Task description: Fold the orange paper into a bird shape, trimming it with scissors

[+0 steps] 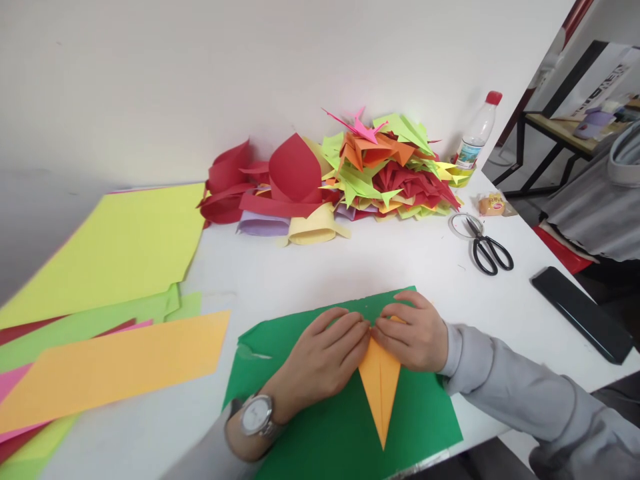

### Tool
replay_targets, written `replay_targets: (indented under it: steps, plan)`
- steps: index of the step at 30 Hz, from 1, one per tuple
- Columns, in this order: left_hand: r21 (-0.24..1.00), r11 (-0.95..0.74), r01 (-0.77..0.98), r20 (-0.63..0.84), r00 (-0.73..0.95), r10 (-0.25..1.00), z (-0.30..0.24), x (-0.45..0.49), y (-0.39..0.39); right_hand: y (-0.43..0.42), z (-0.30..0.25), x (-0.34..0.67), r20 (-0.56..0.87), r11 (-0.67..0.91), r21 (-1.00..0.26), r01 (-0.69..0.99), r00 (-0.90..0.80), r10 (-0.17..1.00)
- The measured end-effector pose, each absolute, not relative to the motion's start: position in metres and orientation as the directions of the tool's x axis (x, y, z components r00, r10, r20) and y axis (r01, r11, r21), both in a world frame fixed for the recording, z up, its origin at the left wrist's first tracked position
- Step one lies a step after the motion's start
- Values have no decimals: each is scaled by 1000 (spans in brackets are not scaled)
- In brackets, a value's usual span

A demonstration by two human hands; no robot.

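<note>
A folded orange paper [381,390] with a long point aimed at me lies on a green sheet [325,427] near the table's front edge. My left hand [320,360], with a watch on its wrist, presses down on the orange paper's upper left part, fingers curled. My right hand [413,337], in a grey sleeve, presses the upper right part, fingertips meeting the left hand's. The top of the orange paper is hidden under both hands.
Loose coloured sheets [115,347] spread at the left. A pile of folded paper shapes [340,177] sits at the back by the wall, next to a plastic bottle [475,137]. Scissors [487,248], a tape roll [463,225] and a black phone [583,313] lie at the right.
</note>
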State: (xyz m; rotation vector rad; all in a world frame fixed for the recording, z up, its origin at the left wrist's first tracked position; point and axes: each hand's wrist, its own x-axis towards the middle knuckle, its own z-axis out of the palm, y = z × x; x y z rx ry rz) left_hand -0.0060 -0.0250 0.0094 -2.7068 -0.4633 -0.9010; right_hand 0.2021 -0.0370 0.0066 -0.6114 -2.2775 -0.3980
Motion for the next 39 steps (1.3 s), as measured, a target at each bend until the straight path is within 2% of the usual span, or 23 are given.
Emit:
replay_targets:
  steps: [3, 5, 7, 9, 10, 12, 13, 15, 17, 23, 30, 34, 37, 39]
  plan:
    - [-64, -926, 372, 610, 749, 259, 13, -2, -26, -36, 6, 202, 718, 843, 66, 534, -613, 331]
    - [86, -917, 391, 617, 702, 357, 17, -2, -25, -33, 5, 203, 724, 848, -13, 531, -580, 374]
    - [304, -856, 418, 622, 594, 511, 21, -6, -24, -30, 5, 205, 730, 837, -170, 521, -504, 462]
    - [526, -734, 430, 590, 437, 679, 24, -13, -23, -28, 5, 207, 697, 764, -403, 504, -372, 614]
    - [630, -656, 416, 556, 349, 755, 24, -16, -22, -27, 4, 207, 641, 689, -544, 479, -293, 710]
    - [777, -526, 344, 469, 241, 850, 22, -19, -21, -28, 3, 205, 443, 473, -803, 362, -168, 881]
    - [824, -477, 304, 418, 241, 876, 20, -18, -21, -29, 3, 204, 323, 351, -892, 283, -142, 936]
    - [889, -399, 223, 335, 277, 900, 15, -12, -24, -32, 2, 200, 139, 163, -976, 143, -161, 977]
    - [923, -348, 161, 282, 332, 900, 11, -1, -28, -35, 2, 197, 98, 117, -990, 73, -223, 970]
    - [927, -300, 223, 205, 370, 906, 13, 13, -36, -42, 8, 194, 256, 295, -955, 41, -389, 885]
    - [973, -177, 151, 97, 428, 899, 3, 9, -35, -41, 18, 193, 156, 114, -986, -120, -447, 881]
    - [975, -152, 164, 75, 404, 912, 3, 14, -37, -41, 17, 194, 170, 169, -985, -37, -406, 898]
    - [983, -49, 176, -15, 344, 939, 7, 18, -38, -40, 13, 195, 187, 237, -965, 115, -331, 925]
    - [983, 20, 183, -77, 312, 947, 10, 20, -37, -40, 12, 195, 169, 228, -959, 169, -308, 936]
